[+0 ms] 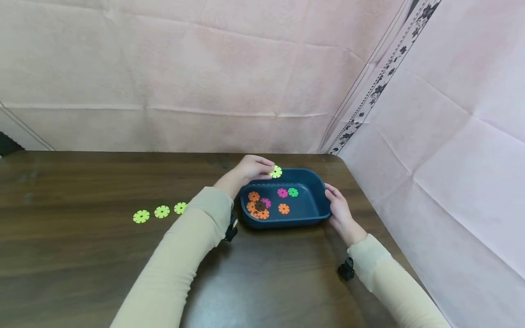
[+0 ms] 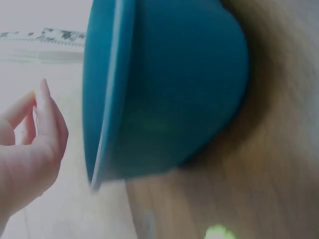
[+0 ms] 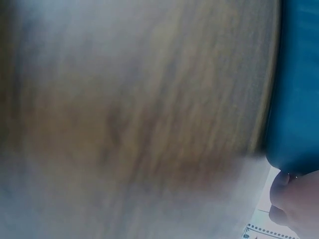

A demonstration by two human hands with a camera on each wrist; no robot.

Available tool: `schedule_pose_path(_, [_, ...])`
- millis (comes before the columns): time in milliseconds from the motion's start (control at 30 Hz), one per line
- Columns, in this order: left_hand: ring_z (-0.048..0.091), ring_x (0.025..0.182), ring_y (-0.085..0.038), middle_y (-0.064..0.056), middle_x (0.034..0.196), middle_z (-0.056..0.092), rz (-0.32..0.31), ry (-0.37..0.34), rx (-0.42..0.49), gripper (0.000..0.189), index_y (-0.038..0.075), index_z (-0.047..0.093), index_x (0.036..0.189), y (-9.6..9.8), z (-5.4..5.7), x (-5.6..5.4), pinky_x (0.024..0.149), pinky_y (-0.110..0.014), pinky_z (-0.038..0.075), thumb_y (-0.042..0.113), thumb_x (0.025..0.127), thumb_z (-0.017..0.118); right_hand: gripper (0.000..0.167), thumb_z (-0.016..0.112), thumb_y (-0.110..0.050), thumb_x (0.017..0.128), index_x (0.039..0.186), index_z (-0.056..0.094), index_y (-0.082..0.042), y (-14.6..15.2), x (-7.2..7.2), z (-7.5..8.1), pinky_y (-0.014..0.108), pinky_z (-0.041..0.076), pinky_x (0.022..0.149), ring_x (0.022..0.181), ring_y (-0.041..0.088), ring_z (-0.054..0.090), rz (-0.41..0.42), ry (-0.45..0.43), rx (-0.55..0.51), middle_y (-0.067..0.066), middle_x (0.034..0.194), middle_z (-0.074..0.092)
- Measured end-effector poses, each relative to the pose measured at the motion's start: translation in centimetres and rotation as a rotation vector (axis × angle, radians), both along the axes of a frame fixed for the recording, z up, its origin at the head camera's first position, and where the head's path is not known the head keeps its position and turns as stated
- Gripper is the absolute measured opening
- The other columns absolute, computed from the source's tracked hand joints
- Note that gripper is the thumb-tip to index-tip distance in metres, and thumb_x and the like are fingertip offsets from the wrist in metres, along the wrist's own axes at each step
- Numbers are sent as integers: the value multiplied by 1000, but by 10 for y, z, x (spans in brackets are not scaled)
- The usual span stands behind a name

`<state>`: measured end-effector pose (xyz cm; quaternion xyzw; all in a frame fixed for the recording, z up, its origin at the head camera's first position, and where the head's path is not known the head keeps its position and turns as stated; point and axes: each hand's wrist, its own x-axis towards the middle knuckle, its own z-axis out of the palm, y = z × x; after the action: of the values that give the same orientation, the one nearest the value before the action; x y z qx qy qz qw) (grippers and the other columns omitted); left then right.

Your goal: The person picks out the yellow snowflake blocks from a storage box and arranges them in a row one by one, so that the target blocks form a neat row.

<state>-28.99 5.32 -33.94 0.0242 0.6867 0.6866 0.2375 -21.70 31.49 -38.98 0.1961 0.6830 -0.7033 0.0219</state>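
Note:
Between thumb and fingers my left hand (image 1: 255, 167) pinches a yellow notched disc (image 1: 276, 171), held over the far left side of a dark blue plastic basin (image 1: 283, 224). In the left wrist view the same hand (image 2: 37, 144) is beside the basin's rim. My right hand (image 1: 339, 207) grips the basin's right end; the right wrist view shows only part of that hand (image 3: 296, 201) against the blue wall. Inside the basin lie several orange discs (image 1: 284, 208), a brown disc (image 1: 260, 206), pink discs (image 1: 282, 192) and a green disc (image 1: 293, 192).
Three yellow-green discs (image 1: 162, 211) lie in a row on the brown wooden table (image 1: 82, 259), left of the basin; my left sleeve partly covers the nearest one. Pale cloth (image 1: 229, 82) hangs behind the table and along its right edge.

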Motion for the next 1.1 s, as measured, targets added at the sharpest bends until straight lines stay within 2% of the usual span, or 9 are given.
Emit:
schedule_pose_path(100, [60,104,-22,-17,126,54,14,2,21,34,-1,56,125,-20,3,-1,89,-28,53,5,91,58,45,35,-22,102,146,31,-11,-1,-1,0,28,34,99,115,13,40,3,-2,12,5,144,34])
schedule_pose_path(200, [61,91,-15,-17,124,54,38,10,42,37,-4,53,128,-42,5,-1,88,-26,53,3,91,56,46,35,-24,102,146,31,-12,-2,-2,1,30,33,103,117,14,38,6,-11,22,6,147,31])
schedule_pose_path(367, [61,74,-4,-14,120,52,65,33,65,40,-8,47,131,-79,4,1,79,-18,55,-1,92,53,46,34,-24,102,146,30,-12,-4,-2,3,33,31,106,119,16,37,12,-11,8,6,148,30])
schedule_pose_path(500, [62,73,-2,-13,120,50,73,39,73,43,-10,43,133,-107,5,6,77,-16,55,-1,92,52,46,34,-24,102,146,30,-13,-4,0,4,32,32,104,117,14,38,19,-8,3,4,145,32])
schedule_pose_path(667, [62,75,-1,-10,116,48,75,47,51,46,-12,37,136,-144,9,16,81,-15,53,-2,93,50,45,35,-23,102,145,30,-11,-1,2,2,26,35,99,110,10,42,11,-3,-10,-3,130,41])
schedule_pose_path(833, [62,79,0,-6,116,46,89,46,58,48,-11,33,138,-181,11,24,85,-15,52,-1,94,49,46,36,-25,102,146,31,-14,1,4,1,28,33,103,116,11,40,10,-26,-18,-2,136,39])
schedule_pose_path(933, [62,82,-1,-2,113,48,98,36,77,35,-1,46,128,-203,11,29,86,-16,52,1,93,52,46,37,-25,101,146,31,-14,1,4,3,26,34,99,112,10,41,8,-31,-27,-4,132,41])
schedule_pose_path(1033, [63,83,-1,5,104,54,95,36,80,15,11,57,105,-224,10,35,85,-17,52,3,92,54,45,37,-24,101,145,32,-15,-1,4,6,25,35,95,108,8,42,11,-33,-32,-7,126,43])
schedule_pose_path(1100, [63,84,-1,9,98,58,87,35,68,14,18,60,94,-237,8,39,84,-17,53,5,92,56,45,37,-24,101,146,31,-15,-1,4,7,24,35,95,109,8,42,15,-33,-31,-6,128,43])
